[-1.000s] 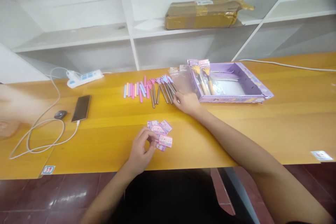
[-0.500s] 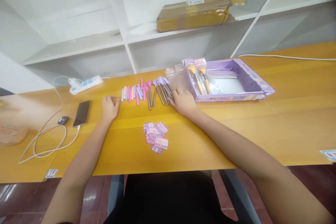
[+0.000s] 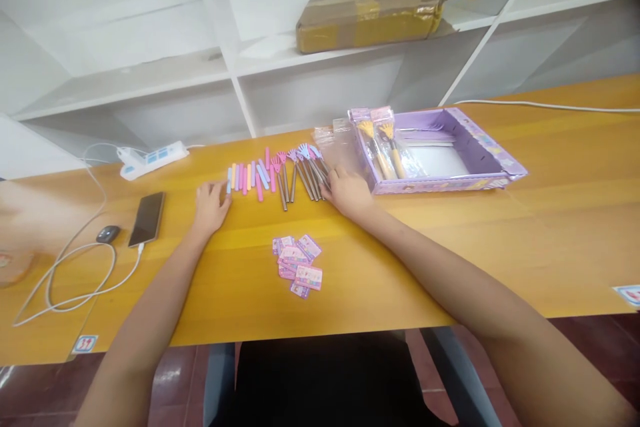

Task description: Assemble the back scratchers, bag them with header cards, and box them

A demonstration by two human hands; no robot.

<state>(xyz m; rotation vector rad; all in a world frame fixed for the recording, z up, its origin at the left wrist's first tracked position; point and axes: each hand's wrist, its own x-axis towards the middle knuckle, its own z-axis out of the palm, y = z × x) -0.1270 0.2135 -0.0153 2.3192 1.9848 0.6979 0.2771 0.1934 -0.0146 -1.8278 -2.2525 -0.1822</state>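
Key relation: left hand [image 3: 211, 207] just beside the left end of a row of flat pastel sticks [image 3: 245, 179], left of mid-frame. Nearest to the fingertips: the pale blue, narrow flat stick [image 3: 229, 180] closing off that end, lying just to their right in the frame, lower end by the thumb. Long axis roughly up and down the frame, so across the opening between thumb and forefinger. Much nearer to the left hand than to the right. Left thumb and forefinger slightly parted; cannot tell whether pinching the stick or merely beside it.

Right hand [image 3: 350, 193], centre-right: fingers bent, at the rightmost of the slim silver metal rods with hand-shaped coloured heads [image 3: 311, 180]. Those rods slanting, heads toward the top of the frame. Grip hidden; cannot tell.

Versus one second ago: left hand gone from the pile of pink and purple printed cards [image 3: 296, 256], lower centre, and now at the sticks. Versus half a second ago: left fingertips closer to the row. Right hand unchanged at the rods.
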